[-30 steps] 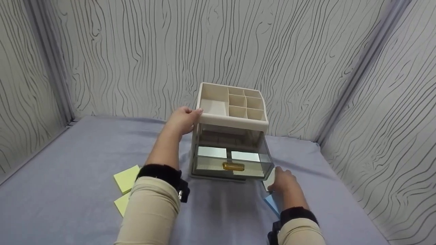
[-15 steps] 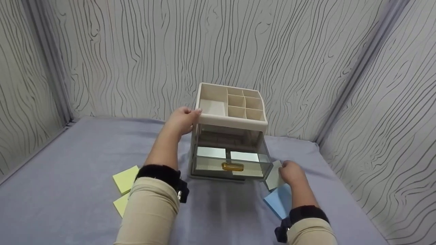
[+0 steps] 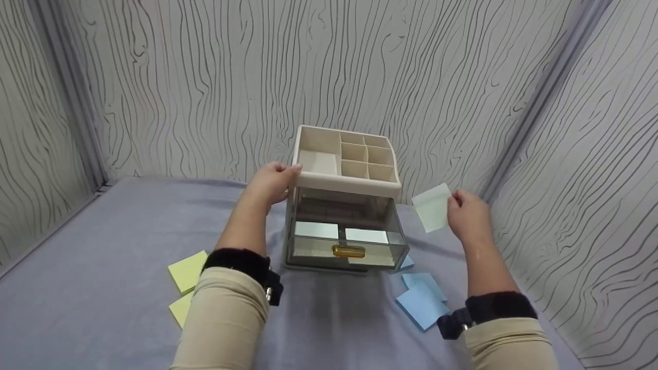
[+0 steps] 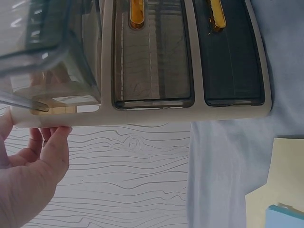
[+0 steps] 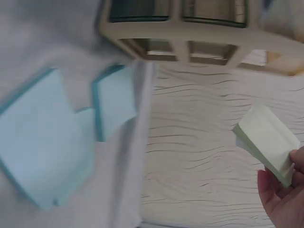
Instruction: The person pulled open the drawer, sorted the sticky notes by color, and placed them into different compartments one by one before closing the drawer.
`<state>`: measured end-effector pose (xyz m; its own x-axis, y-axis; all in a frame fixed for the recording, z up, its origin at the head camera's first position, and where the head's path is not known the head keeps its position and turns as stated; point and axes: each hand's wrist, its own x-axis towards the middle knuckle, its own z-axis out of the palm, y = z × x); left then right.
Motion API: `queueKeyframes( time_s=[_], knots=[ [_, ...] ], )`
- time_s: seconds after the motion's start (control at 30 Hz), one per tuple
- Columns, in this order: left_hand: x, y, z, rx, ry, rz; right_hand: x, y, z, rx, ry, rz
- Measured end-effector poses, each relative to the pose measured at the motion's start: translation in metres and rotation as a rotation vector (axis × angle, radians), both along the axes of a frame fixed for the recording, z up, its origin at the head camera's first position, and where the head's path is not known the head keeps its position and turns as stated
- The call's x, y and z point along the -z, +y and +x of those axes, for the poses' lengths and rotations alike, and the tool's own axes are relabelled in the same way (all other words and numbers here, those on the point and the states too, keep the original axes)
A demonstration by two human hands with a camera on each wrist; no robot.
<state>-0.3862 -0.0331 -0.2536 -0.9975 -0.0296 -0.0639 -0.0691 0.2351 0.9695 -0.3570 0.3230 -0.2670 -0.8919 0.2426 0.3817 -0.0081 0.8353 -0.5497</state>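
Note:
A cream desktop drawer organizer [image 3: 347, 181] stands mid-table, its smoky clear top drawer [image 3: 313, 250] pulled out. Inside that drawer lie pale green sticky note pads [image 3: 366, 236]. My left hand [image 3: 271, 183] grips the organizer's upper left edge; in the left wrist view, thumb and fingers of the left hand [image 4: 40, 166] sit on either side of the frame. To the organizer's right, my right hand [image 3: 469, 216] pinches a pale green sticky note pad [image 3: 432, 207] by one edge, raised off the table. The right wrist view shows the held pad [image 5: 267, 137] tilted, its thickness visible.
Blue sticky note pads [image 3: 422, 307] lie on the lavender cloth [image 3: 329, 329] right of the organizer, one partly behind its drawer. Yellow sticky note pads [image 3: 187, 271] lie beside my left forearm. Wood-patterned panels [image 3: 205, 92] enclose the back and sides.
My right hand has lifted the pale green pad from the table beside the drawer, moving up and to the right, uncovering blue pads. The left hand keeps its grip on the organizer.

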Motion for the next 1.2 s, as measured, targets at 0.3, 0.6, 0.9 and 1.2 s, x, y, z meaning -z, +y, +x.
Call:
queueKeyframes(
  time_s=[0.3,0.6,0.9,1.2],
  knots=[
    [0.003,-0.004,0.0,0.021,0.008,0.043,-0.039,-0.038,0.018,-0.095,0.266,-0.053],
    [0.003,-0.003,0.0,0.004,-0.008,-0.004,-0.044,-0.071,0.026,-0.439,0.19,0.068],
    [-0.001,-0.003,0.001,0.009,0.001,-0.038,-0.039,-0.086,0.025,-0.571,0.107,0.154],
    [-0.001,-0.001,0.001,0.013,0.008,-0.025,-0.037,-0.092,0.027,-0.727,-0.091,0.249]
  ],
)
